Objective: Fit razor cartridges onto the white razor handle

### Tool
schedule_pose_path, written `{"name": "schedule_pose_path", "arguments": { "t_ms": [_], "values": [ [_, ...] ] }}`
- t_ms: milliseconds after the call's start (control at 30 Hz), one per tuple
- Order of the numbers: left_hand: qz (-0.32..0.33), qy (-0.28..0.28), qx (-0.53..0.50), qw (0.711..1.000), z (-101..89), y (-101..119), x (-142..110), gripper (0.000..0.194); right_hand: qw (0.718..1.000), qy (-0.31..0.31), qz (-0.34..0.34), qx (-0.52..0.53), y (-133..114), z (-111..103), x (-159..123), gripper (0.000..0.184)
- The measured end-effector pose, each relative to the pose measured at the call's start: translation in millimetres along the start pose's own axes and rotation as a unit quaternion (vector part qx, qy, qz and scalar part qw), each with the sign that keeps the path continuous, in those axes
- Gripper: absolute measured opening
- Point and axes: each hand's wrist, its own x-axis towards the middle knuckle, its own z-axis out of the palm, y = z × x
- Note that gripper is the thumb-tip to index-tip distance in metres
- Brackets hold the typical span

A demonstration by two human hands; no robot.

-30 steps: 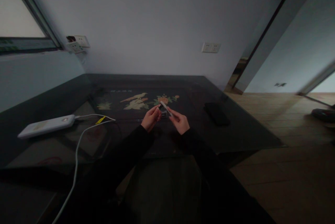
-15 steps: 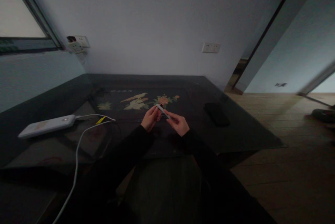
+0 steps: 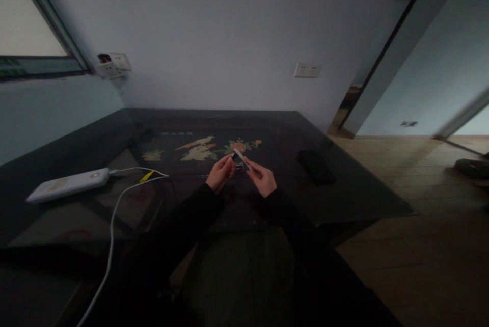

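Pinching a thin pale strip (image 3: 243, 158) between thumb and fingers, the right hand (image 3: 263, 179) sits just right of the centre of the frame. The strip slants from those fingers up and to the left, its far end close to the fingertips of the left hand (image 3: 220, 172); whether the two touch is too small to tell. The left hand is closed in a pinch as well, but what its fingers grasp cannot be made out. Between the hands shows a small shiny object (image 3: 239, 167), partly covered, and it is unclear whether it is held or resting. Dark sleeves run from both wrists to the bottom of the frame.

Beneath the hands spreads a dark, glossy table (image 3: 362, 189). Just beyond them, at mid-frame, its top bears a picture of a bird (image 3: 200, 142) and a reddish flower (image 3: 238, 146). Right of the hands, a black flat object (image 3: 316, 166) lies on the tabletop. On the left side rests a white oblong device (image 3: 69, 185); a white cable (image 3: 112, 230) with a yellow tag (image 3: 146, 176) leads from its right end, loops, and drops to the lower left.

Wall sockets appear at upper left (image 3: 119, 61) and right of upper centre (image 3: 307, 70). Wooden flooring (image 3: 393, 164) fills the right side.
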Motion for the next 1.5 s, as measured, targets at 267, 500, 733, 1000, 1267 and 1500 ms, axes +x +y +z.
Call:
{"name": "schedule_pose_path", "arguments": {
  "t_ms": [267, 500, 733, 1000, 1267, 1500],
  "values": [
    [-0.006, 0.001, -0.007, 1.0, 4.2, 6.6, -4.1, 0.043, 0.999, -0.049, -0.007, 0.007, -12.8, 0.3, -4.9, 0.043],
    [-0.004, -0.002, -0.005, 1.0, 4.5, 6.3, -3.7, 0.046, 0.999, -0.043, -0.007, 0.001, -9.4, 0.4, -3.1, 0.042],
    [-0.004, 0.004, -0.003, 1.0, 0.4, 1.3, -1.5, 0.055, 1.0, -0.001, -0.006, -0.007, -0.6, 0.5, 0.4, 0.043],
    [-0.006, 0.002, -0.004, 1.0, 0.7, 1.4, -1.4, 0.055, 1.0, -0.005, 0.009, 0.003, -4.0, -0.2, -0.6, 0.044],
    [-0.006, -0.002, -0.008, 1.0, 2.0, 4.6, -2.2, 0.046, 0.998, -0.063, 0.008, 0.02, -14.2, -0.1, -5.6, 0.043],
    [-0.005, 0.001, -0.005, 1.0, 3.5, 5.6, -2.5, 0.043, 0.999, -0.044, 0.006, 0.01, -10.9, 0.8, -3.7, 0.043]
  ]
}}
